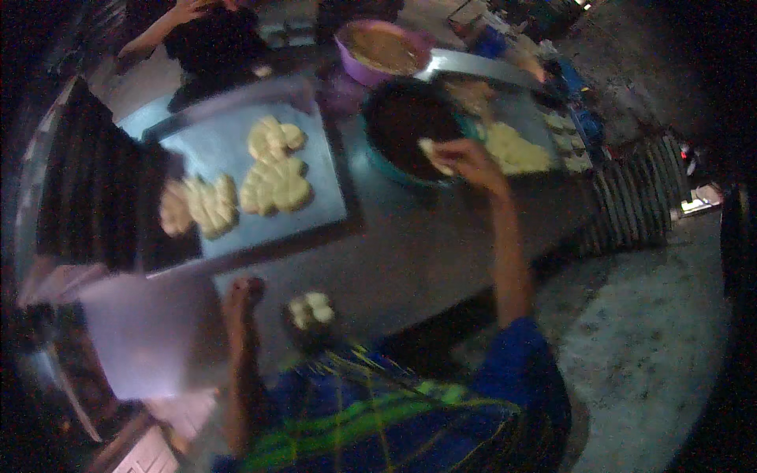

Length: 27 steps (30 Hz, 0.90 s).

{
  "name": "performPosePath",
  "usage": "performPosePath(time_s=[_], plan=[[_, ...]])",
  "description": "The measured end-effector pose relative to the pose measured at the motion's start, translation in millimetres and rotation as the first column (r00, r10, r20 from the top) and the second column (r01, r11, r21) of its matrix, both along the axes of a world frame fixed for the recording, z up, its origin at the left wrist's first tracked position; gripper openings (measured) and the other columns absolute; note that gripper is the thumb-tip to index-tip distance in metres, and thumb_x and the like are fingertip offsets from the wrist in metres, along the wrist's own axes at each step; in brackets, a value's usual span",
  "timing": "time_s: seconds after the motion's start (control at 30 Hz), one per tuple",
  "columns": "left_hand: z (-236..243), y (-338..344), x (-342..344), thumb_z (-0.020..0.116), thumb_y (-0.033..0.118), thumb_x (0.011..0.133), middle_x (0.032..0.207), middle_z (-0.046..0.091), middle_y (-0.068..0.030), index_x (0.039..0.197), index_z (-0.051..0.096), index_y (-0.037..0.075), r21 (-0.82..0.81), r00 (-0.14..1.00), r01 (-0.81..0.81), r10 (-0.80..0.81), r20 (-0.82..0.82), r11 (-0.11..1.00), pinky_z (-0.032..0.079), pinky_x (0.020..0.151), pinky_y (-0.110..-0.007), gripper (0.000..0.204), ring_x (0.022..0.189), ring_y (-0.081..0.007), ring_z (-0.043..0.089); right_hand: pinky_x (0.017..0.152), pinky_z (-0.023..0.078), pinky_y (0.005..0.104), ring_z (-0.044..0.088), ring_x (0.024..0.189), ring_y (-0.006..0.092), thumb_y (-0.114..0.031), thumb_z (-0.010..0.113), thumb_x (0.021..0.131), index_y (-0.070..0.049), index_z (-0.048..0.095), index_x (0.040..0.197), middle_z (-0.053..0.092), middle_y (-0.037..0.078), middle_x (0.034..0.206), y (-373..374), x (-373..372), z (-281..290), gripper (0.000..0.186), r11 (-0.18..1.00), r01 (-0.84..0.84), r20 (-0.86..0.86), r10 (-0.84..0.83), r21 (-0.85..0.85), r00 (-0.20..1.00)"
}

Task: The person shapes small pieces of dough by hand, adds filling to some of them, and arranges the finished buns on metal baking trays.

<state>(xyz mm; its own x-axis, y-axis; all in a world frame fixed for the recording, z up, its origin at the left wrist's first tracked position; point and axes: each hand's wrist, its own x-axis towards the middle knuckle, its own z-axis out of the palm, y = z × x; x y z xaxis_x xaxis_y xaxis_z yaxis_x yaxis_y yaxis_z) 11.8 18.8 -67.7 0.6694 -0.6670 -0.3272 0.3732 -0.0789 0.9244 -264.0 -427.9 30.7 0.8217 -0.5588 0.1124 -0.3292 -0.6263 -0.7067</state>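
Observation:
My right hand (471, 164) is closed on a pale dough piece (436, 155), above the near right rim of a teal basin (377, 164) whose inside looks dark. My left hand (243, 294) is curled by the table's near edge; blur hides what its fingers hold, if anything. Beyond it lies a dark-rimmed tray (323, 206) bearing several pale shaped dough pieces (274, 188). Between my arms, a few small dough balls (312, 309) sit close to my body. To the right of the basin, flat pale dough (516, 150) is spread on the table.
A purple basin (347, 60) with brown contents stands at the back. Stacked dark trays rise at the left (98, 185) and at the right (639, 193). Across the table is another person (217, 47). More dough rows (566, 140) lie at the far right.

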Motion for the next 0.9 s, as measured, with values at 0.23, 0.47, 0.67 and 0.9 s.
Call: performPosePath(time_s=[0.23, 0.47, 0.67, 0.9], plan=[[-4.4, 11.0, 1.6, 0.058, 0.025, 0.096, 0.105, 0.065, -0.0088, 0.108, 0.062, 0.005, -0.013, 0.999, -0.034, 0.034, 0.02, 0.999, 0.049, 0.09, -0.034, 0.024, 0.097, -0.021, 0.064, 0.063, 0.05, 0.0322, 0.059, 0.065, 0.0128, -0.006, 0.066, 0.081, -0.007, 0.071, 0.099, 0.068, 0.005, 0.075, -47.3, 45.5, -22.5, 0.019, 0.915, -0.403, -0.598, 0.305, -0.031, 0.741], [-9.3, 21.6, -9.0, 0.06, 0.024, 0.095, 0.106, 0.065, -0.0082, 0.109, 0.062, 0.006, 0.026, 0.992, -0.082, 0.084, -0.094, 0.996, 0.049, 0.089, -0.033, 0.023, 0.098, -0.0205, 0.064, 0.066, 0.054, 0.0328, 0.066, 0.078, 0.014, -0.004, 0.069, 0.078, -0.008, 0.073, 0.107, 0.074, 0.003, 0.093, -60.5, 46.7, -41.4, 0.03, 0.93, -0.248, -0.648, 0.367, 0.271, 0.667], [0.7, 12.3, -4.5, 0.058, 0.025, 0.096, 0.109, 0.065, -0.0095, 0.111, 0.061, 0.006, 0.041, 0.994, -0.055, 0.058, -0.089, 0.998, 0.049, 0.091, -0.033, 0.024, 0.099, -0.0211, 0.064, 0.077, 0.052, 0.0313, 0.064, 0.09, 0.0132, -0.007, 0.072, 0.08, -0.004, 0.068, 0.113, 0.071, 0.004, 0.1, -35.8, 44.2, 18.0, 0.034, 0.823, -0.19, -0.33, 0.412, 0.536, 0.849], [33.0, -57.1, -54.2, 0.05, 0.044, 0.099, 0.128, 0.058, -0.0122, 0.133, 0.051, 0.005, -0.274, 0.771, 0.29, -0.393, -0.501, 0.917, 0.043, 0.102, -0.04, 0.052, 0.115, -0.0251, 0.057, 0.094, 0.049, 0.035, 0.06, 0.107, 0.0181, -0.007, 0.066, 0.086, -0.008, 0.043, 0.14, 0.06, 0.007, 0.122, 138.4, 80.9, 9.2, 0.058, 0.478, -0.294, 0.281, 0.1, 0.828, 0.955]])
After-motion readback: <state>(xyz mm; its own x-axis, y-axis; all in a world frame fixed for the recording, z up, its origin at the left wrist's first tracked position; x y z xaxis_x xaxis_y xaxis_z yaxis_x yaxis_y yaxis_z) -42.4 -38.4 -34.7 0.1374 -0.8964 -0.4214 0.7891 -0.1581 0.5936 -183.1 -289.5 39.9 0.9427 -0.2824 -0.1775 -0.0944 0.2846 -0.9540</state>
